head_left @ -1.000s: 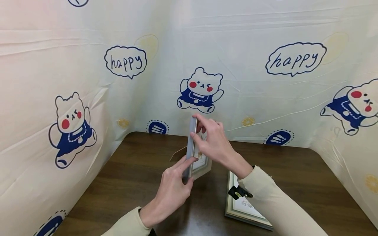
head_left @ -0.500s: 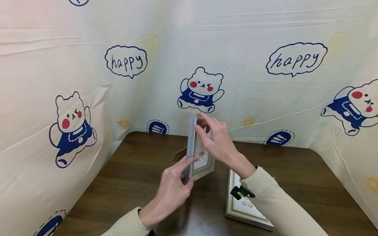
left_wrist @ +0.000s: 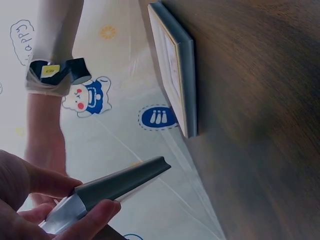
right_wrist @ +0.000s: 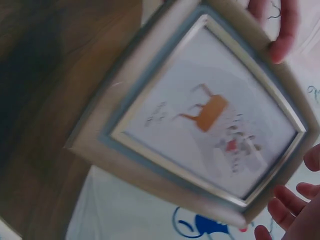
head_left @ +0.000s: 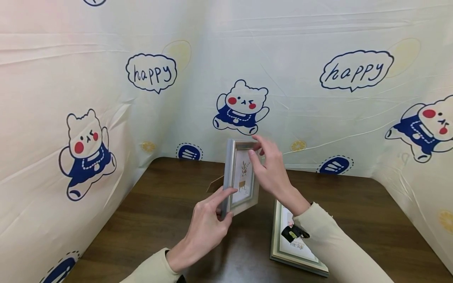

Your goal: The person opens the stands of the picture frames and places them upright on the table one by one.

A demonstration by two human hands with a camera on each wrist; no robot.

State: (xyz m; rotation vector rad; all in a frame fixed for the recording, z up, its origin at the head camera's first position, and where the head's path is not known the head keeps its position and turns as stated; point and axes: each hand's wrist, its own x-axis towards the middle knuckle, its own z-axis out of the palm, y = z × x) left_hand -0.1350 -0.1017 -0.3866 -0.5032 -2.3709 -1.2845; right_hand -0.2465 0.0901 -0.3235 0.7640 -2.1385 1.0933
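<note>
A picture frame (head_left: 243,179) with a plant print stands upright off the table, its front turned to the right. My left hand (head_left: 205,230) grips its lower left edge. In the left wrist view, thumb and fingers (left_wrist: 100,215) pinch the grey side of that frame (left_wrist: 122,185). Beside the upper right edge is my right hand (head_left: 270,169), its fingers loosely bent. The right wrist view shows its fingers (right_wrist: 287,202) close to the frame's rim (right_wrist: 150,175), and they do not appear to grip it. Behind the frame juts a thin brown flap (head_left: 215,184).
A second picture frame (head_left: 297,251) lies on the dark wooden table (head_left: 141,220) under my right forearm, partly hidden by it. A pale curtain (head_left: 304,110) with bear prints encloses the table at the back and sides.
My right hand has moved to the right along the top of the held frame. The frame has turned so that more of its front shows. My left hand keeps its grip.
</note>
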